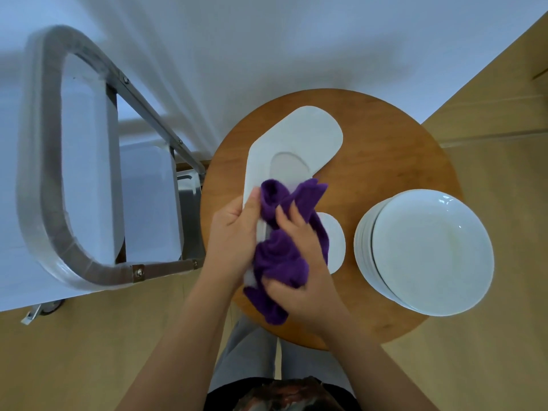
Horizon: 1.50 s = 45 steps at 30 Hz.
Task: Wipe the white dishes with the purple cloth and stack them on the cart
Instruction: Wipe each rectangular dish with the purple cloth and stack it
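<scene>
Both hands, left hand (234,232) and right hand (299,262), clutch the purple cloth (278,253) around a long white dish (293,143). Right of that grip a stack of white plates (427,250) crowds the round wooden table (385,161); the cart (89,161) stands left.

The purple cloth (280,247) covers the near end of the long white dish (284,161) and most of the left hand's (234,235) fingers. The right hand (299,262) is motion-blurred; its fingertips sink into cloth folds. A second white piece (335,241) shows only a rounded edge beside the cloth. The plate stack (427,250) hides all lower plates except their rims. The cart (89,173) handle is blurred, its shelves partly cut off at the left edge.
</scene>
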Each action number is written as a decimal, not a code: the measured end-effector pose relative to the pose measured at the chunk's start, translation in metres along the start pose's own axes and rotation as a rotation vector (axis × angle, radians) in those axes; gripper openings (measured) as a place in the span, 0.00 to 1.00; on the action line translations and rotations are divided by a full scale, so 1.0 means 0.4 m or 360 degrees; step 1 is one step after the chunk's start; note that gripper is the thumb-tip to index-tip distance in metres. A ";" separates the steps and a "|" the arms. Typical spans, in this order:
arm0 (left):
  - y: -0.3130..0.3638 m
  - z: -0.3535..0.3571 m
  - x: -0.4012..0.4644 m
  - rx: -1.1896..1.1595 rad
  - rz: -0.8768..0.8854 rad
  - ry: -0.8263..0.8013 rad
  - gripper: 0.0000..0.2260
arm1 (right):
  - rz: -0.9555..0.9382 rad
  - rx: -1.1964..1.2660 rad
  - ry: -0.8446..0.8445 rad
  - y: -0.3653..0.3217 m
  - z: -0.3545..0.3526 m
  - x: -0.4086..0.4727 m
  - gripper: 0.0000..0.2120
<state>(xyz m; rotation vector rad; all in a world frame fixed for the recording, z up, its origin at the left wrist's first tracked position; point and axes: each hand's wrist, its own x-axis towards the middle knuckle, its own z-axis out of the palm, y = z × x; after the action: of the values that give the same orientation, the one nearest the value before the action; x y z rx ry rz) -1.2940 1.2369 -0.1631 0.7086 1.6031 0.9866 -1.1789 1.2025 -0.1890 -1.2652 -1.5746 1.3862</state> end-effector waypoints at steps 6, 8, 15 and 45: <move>-0.011 -0.027 0.033 0.0013 -0.0158 0.0146 0.13 | -0.0022 -0.0216 -0.0172 0.048 0.006 -0.099 0.34; -0.019 -0.039 0.036 0.0145 -0.0125 0.0137 0.12 | 0.0145 0.0016 -0.0083 0.048 -0.006 -0.112 0.25; -0.038 0.001 -0.012 0.1069 0.0309 -0.0158 0.11 | 0.0718 0.1610 0.0542 0.031 -0.071 -0.022 0.21; -0.065 -0.058 0.042 -0.0217 -0.0654 0.0317 0.16 | 0.0693 0.0874 0.1443 0.036 -0.079 0.038 0.27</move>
<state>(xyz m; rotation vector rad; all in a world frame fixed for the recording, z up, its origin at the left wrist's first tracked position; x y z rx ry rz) -1.3194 1.2331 -0.1919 0.1769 1.7445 0.8688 -1.1508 1.2264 -0.1982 -1.5860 -0.2933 1.0974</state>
